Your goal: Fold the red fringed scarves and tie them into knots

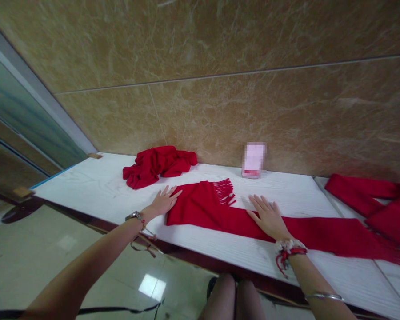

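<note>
A long red scarf [220,209] lies stretched along the white table [96,191], one end folded back so its fringe points right. My left hand [163,202] lies flat, fingers spread, at the scarf's folded left end. My right hand [268,215] presses flat on the scarf's middle, fingers stretched out. Neither hand grips anything. A watch is on my left wrist, and red and white bracelets are on my right.
A crumpled red scarf [158,164] sits at the back left of the table. More red scarves [380,204] lie at the right. A small pink blurred card [253,160] leans on the brown marble wall. My knees show below the table's edge, above the glossy floor.
</note>
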Action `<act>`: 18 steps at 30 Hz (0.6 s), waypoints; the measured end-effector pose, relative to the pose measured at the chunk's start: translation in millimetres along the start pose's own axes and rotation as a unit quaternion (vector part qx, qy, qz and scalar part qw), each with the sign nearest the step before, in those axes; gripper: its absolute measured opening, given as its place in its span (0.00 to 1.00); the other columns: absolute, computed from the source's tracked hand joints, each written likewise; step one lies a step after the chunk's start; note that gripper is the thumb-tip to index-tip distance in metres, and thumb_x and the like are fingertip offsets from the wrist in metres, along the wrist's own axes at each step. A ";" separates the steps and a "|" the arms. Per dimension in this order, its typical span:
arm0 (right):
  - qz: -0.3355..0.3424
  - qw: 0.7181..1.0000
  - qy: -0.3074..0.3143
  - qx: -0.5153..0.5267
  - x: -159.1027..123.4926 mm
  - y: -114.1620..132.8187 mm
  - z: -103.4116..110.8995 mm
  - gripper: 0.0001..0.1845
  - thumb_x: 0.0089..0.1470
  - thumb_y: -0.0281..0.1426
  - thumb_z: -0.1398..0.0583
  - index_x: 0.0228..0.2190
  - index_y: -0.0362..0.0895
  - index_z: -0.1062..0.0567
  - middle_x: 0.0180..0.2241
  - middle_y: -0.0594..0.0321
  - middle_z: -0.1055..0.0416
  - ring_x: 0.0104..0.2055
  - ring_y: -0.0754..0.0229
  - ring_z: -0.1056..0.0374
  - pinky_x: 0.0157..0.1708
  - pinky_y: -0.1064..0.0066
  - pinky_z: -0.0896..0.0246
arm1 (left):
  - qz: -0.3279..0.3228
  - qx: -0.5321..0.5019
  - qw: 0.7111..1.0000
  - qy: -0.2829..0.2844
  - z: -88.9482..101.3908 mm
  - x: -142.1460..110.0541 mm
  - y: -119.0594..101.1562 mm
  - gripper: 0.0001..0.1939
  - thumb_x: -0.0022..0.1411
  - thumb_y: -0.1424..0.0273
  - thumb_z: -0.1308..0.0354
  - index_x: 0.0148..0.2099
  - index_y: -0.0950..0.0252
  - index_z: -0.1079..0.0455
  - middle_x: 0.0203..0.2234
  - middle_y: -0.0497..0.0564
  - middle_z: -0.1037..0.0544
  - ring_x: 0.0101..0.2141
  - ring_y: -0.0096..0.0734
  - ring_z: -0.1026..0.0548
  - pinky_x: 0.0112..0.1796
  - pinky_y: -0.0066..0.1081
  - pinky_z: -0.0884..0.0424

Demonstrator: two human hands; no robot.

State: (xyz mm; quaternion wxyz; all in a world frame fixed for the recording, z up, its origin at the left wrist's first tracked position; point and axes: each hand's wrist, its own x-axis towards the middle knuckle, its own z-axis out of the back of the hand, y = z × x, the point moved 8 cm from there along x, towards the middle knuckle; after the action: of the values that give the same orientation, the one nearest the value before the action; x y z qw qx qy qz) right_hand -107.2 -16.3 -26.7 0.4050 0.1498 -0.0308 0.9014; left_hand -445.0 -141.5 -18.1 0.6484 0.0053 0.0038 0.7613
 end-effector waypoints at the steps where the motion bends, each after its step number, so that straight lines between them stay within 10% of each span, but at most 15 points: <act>1: -0.001 1.000 -0.001 0.001 0.1 -0.5 -0.6 0.27 0.58 0.42 0.58 0.55 0.46 0.41 0.57 0.56 0.43 0.59 0.47 0.49 0.52 0.46 0.53 | 0.005 0.019 1.000 0.002 2.4 -5.6 13.9 0.22 0.62 0.69 0.59 0.58 0.54 0.42 0.59 0.53 0.44 0.59 0.54 0.51 0.50 0.58 0.46; 6: -0.004 1.000 -0.008 -0.002 1.4 -1.5 -1.2 0.27 0.58 0.43 0.57 0.55 0.46 0.40 0.56 0.55 0.41 0.58 0.47 0.48 0.51 0.46 0.51 | 0.020 0.081 0.996 -0.027 20.4 -27.4 69.7 0.23 0.59 0.74 0.59 0.55 0.59 0.37 0.57 0.55 0.39 0.59 0.52 0.49 0.51 0.54 0.45; 18: -0.019 0.999 0.029 -0.008 1.2 -3.6 -0.9 0.26 0.58 0.40 0.56 0.54 0.42 0.38 0.57 0.55 0.42 0.59 0.48 0.49 0.53 0.48 0.52 | 0.058 0.065 0.991 -0.097 -9.2 -34.9 71.7 0.24 0.63 0.65 0.62 0.58 0.65 0.41 0.57 0.58 0.40 0.57 0.48 0.44 0.52 0.48 0.43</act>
State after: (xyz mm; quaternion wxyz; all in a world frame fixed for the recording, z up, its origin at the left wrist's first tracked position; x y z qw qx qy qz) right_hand -105.5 -12.8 -27.4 0.4243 0.1208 -0.0230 0.8971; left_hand -510.4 -187.3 -26.5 0.5984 0.1210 -0.0098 0.7919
